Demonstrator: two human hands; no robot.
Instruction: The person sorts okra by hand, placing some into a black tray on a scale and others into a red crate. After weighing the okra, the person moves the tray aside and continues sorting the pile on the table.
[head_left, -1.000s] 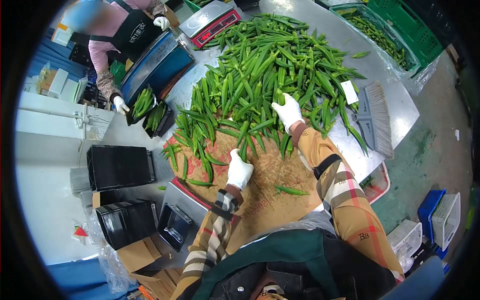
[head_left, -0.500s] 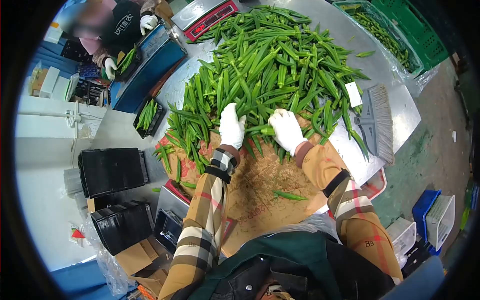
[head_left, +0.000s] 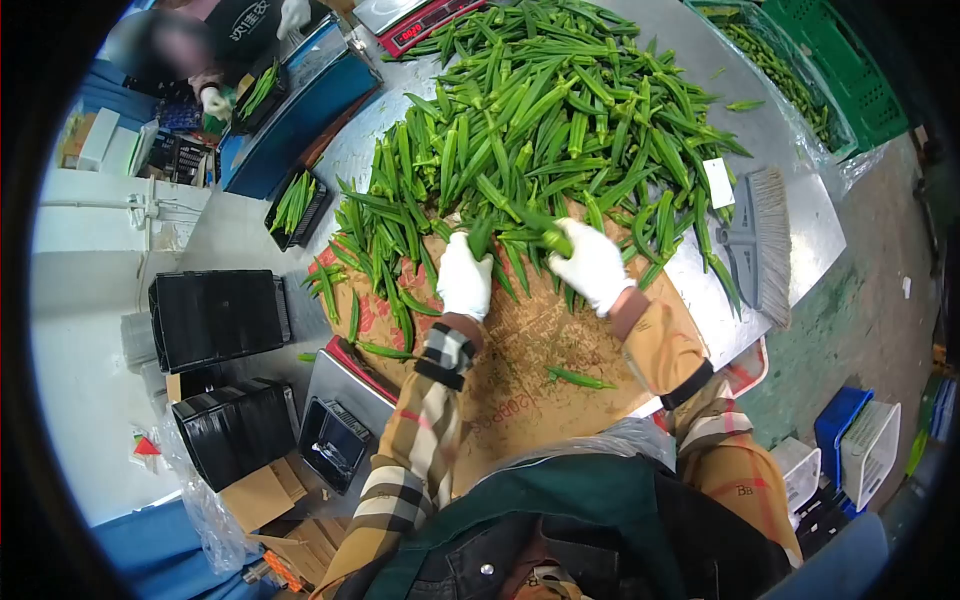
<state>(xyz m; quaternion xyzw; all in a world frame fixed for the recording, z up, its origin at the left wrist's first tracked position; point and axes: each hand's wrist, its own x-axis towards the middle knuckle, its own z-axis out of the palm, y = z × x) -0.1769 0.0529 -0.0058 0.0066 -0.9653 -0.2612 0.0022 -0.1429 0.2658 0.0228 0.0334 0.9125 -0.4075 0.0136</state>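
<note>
A big heap of green okra pods covers the steel table. Both my hands wear white gloves and sit at the heap's near edge, over a sheet of brown cardboard. My left hand grips an okra pod that sticks up from its fingers. My right hand holds another pod pointing up and left. A single pod lies loose on the cardboard near my right forearm.
A hand brush and a white tag lie right of the heap. Black trays are stacked at left, one tray holding okra. A scale stands at the back. Another person's gloved hand works at far left. A green crate stands at right.
Both hands have drawn back from the heap toward me, each with an okra pod. The view has shifted a little, and the co-worker has moved further up and left.
</note>
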